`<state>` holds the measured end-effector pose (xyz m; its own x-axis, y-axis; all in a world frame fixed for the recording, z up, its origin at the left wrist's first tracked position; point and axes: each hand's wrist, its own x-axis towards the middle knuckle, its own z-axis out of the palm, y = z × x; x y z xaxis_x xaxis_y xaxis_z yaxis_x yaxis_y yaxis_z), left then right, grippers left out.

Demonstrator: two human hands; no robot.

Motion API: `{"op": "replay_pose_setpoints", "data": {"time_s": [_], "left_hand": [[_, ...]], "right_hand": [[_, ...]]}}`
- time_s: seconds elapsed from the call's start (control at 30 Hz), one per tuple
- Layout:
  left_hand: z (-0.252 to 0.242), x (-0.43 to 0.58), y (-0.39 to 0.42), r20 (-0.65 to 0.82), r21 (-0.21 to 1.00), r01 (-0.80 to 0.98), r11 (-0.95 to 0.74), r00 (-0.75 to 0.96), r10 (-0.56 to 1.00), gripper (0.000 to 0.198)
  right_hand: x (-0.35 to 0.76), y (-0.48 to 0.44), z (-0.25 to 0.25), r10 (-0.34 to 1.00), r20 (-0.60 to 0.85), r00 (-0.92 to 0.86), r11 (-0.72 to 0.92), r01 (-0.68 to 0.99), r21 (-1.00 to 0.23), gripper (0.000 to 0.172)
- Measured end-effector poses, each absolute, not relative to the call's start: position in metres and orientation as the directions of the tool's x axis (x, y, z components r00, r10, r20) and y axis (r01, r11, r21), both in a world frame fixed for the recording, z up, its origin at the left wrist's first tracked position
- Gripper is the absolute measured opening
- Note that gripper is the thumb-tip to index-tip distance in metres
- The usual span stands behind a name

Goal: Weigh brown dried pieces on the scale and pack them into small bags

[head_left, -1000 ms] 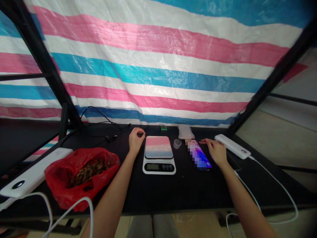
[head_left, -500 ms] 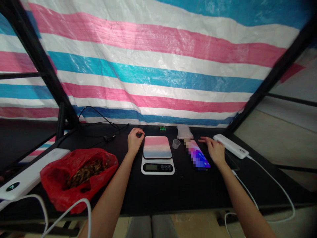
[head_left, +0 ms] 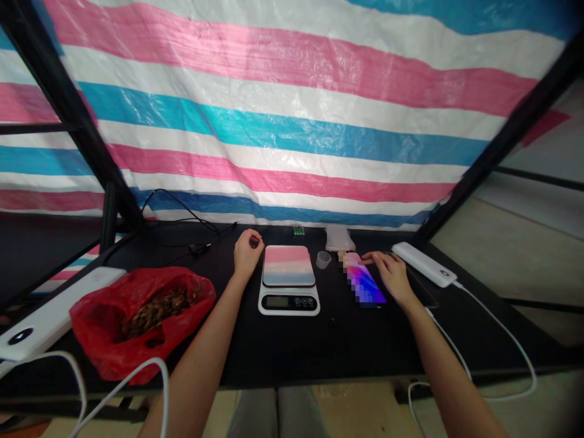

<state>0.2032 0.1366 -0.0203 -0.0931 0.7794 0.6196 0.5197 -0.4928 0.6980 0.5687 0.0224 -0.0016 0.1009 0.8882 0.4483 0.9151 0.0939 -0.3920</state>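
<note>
Phone (head_left: 370,285) lies at our right hand (head_left: 391,274), grip apart, so any drift could mis-tap it, while our left hand (head_left: 245,255), curled, grip unreadable to us, could nudge the adjacent scale (head_left: 288,267)!

Striped tarp (head_left: 292,134); green batteries (head_left: 298,231); black plug (head_left: 199,249)

Two hands flank a scale (head_left: 287,299) on a black tabletop (head_left: 283,353).
The left hand (head_left: 247,250) curls just beside the scale's far left corner; the right hand (head_left: 392,274) reaches over the far end of a lit phone (head_left: 370,285), though whether a fingertip touches it is hard to tell. A clear cup (head_left: 323,260) stands between scale and phone, batteries (head_left: 298,231) and a white pouch (head_left: 338,239) lie behind, and an open red bag (head_left: 180,337) of brown pieces (head_left: 155,310) sits at left.
</note>
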Motion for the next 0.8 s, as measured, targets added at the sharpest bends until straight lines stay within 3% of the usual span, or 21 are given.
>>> {"op": "replay_pose_setpoints", "data": {"time_s": [0.13,0.27,0.47,0.8], "left_hand": [[-0.021,0.203,0.138,0.631,0.691,0.516,-0.506,-0.089,0.77,0.012],[-0.021,0.202,0.137,0.614,0.697,0.529,-0.484,-0.093,0.784,0.025],[-0.022,0.201,0.136,0.591,0.712,0.525,-0.466,-0.09,0.802,0.03],[-0.023,0.2,0.139,0.65,0.674,0.527,-0.518,-0.09,0.755,0.031]], "right_hand": [[0.564,0.018,-0.004,0.925,0.373,0.07,0.088,0.916,-0.391,0.044],[0.552,0.02,-0.004,0.968,0.245,-0.045,0.169,0.842,-0.512,0.041],[0.568,0.024,-0.009,0.912,0.389,0.131,0.193,0.7,-0.687,0.038],[0.591,0.031,-0.037,0.955,0.289,0.068,0.192,0.602,-0.775,0.053]]}}
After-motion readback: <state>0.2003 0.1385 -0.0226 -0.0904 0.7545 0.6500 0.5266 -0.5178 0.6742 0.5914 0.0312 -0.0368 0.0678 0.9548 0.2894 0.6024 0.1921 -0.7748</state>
